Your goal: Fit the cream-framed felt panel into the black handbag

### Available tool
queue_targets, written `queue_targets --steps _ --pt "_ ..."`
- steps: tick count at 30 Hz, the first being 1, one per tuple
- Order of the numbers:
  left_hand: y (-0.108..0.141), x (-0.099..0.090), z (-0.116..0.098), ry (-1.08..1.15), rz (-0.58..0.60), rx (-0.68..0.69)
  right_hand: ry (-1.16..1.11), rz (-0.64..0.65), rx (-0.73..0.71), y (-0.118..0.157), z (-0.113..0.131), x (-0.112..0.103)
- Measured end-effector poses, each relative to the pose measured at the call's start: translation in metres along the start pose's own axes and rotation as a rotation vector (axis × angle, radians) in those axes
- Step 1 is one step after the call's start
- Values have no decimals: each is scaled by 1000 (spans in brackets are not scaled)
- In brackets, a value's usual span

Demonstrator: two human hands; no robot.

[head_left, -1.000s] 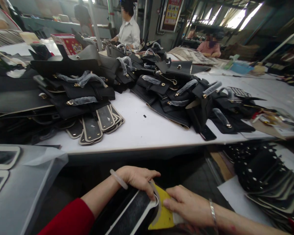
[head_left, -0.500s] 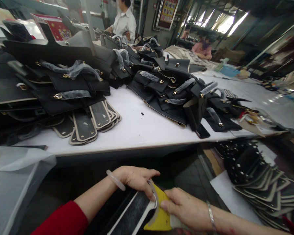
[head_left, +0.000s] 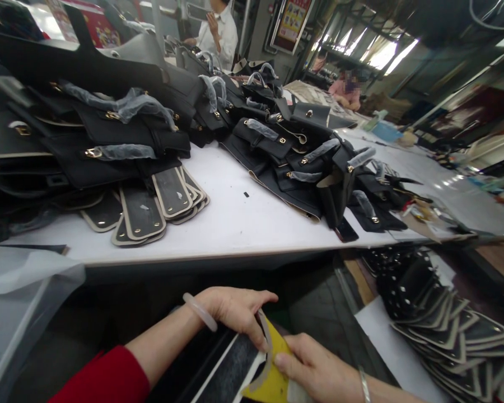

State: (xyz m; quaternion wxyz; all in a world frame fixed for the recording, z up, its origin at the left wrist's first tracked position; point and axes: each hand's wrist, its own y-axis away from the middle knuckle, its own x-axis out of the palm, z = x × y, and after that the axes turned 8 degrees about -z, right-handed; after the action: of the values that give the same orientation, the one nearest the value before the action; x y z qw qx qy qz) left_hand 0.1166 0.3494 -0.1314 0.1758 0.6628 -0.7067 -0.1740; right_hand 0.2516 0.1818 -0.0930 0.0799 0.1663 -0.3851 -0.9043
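Observation:
At the bottom middle, my left hand (head_left: 237,313) is closed over the end of a black panel with pale edges (head_left: 227,372). One of its fingers sticks out to the right, while others press down at the panel's curved end. My right hand (head_left: 308,361) grips a yellow piece with a greyish edge (head_left: 273,364), its thumb lying on the yellow face. The yellow piece curves round the panel's end and touches it there. The lower parts of both pieces run out of view, and the right fingers behind the yellow piece are hidden.
A white table (head_left: 222,212) ahead carries black handbags (head_left: 130,129) with wrapped handles, pale-edged black flaps (head_left: 143,210) and a phone (head_left: 346,229). More flaps (head_left: 466,336) are piled at right. Translucent sheeting (head_left: 25,313) hangs at left. A co-worker (head_left: 222,33) stands beyond the bags.
My hands keep their grips; the yellow piece and right hand have shifted slightly. The view has moved a little. The co-worker at the back has raised a hand, and a dark flat piece shows beside it.

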Motion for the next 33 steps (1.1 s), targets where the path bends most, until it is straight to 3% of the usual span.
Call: queue_targets --steps 7,15,21,26,30,33 --pt "-4 7 11 157 -20 -9 -144 -3 -87 -3 -10 9" --pt "-6 18 14 350 -76 25 -58 81 126 -2 -2 -2" --pt "-1 21 5 434 -124 31 -124 120 115 -8 -11 5" --pt "13 26 0 483 -263 52 -134 155 128 -11 -13 18" --pt "25 34 -4 367 -396 18 -120 30 28 -11 -21 36" --pt "27 42 -8 289 -476 -12 -146 17 38 -12 -28 48"
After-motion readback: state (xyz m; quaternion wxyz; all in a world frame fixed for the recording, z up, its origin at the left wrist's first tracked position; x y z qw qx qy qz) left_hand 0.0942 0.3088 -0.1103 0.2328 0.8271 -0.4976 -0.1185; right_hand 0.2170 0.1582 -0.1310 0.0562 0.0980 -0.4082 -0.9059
